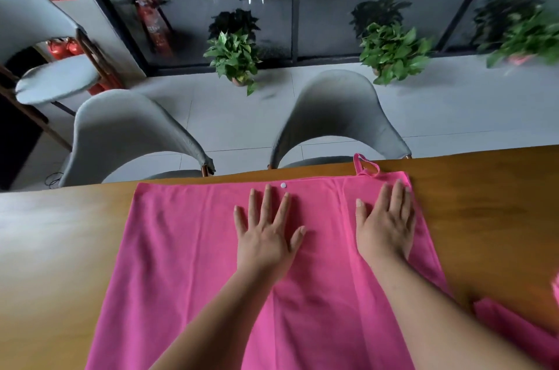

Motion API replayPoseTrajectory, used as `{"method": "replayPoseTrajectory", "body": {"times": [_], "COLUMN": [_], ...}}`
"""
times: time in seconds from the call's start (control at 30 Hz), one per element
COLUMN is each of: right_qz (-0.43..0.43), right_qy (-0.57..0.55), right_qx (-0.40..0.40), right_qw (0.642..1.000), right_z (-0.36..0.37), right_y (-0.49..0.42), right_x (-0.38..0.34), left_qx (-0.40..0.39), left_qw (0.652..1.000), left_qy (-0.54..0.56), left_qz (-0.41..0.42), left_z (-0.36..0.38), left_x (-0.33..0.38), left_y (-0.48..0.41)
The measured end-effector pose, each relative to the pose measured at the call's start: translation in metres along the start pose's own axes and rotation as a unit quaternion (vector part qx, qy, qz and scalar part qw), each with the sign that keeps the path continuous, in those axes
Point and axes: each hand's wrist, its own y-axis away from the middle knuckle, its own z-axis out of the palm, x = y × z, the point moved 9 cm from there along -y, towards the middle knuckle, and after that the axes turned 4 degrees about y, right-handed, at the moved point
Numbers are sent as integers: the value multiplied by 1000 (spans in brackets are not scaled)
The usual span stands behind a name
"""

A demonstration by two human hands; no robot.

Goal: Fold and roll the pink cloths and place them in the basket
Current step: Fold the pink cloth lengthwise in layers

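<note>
The pink cloth (187, 248) lies spread on the counter (484, 203), both the left hand (266, 236) and right hand (385, 227) pressing it with flat, straight fingers, so folding probably comes next.

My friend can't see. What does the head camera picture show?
A left hand and a right hand lie flat, fingers straight, on a pink cloth spread over a wooden table. Beyond it stand grey chairs and potted plants.
</note>
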Motion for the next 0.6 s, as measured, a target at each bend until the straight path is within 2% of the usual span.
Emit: {"method": "replayPoseTrajectory", "body": {"times": [0.07,0.13,0.3,0.43,0.53,0.6], "right_qz": [-20,-19,-32,-72,-89,-86], "right_qy": [30,33,7,12,41,53], "right_qx": [-31,-25,-82,-57,-73,-74], "right_qw": [999,999,996,996,993,992], "right_z": [14,16,16,-6,6,16], "right_y": [-9,-15,-23,2,38,49], "right_x": [9,9,11,18,21,24], "left_qx": [3,1,-50,12,60,45], "left_qw": [1000,1000,999,1000,994,987], "left_qy": [-11,-15,-6,16,3,0], "left_qz": [-16,-26,-19,-23,-87,-155], "left_z": [6,7,7,-17,-26,-23], "left_x": [0,-1,0,-28,-80,-127], "left_y": [-1,-5,-9,12,47,68]}}
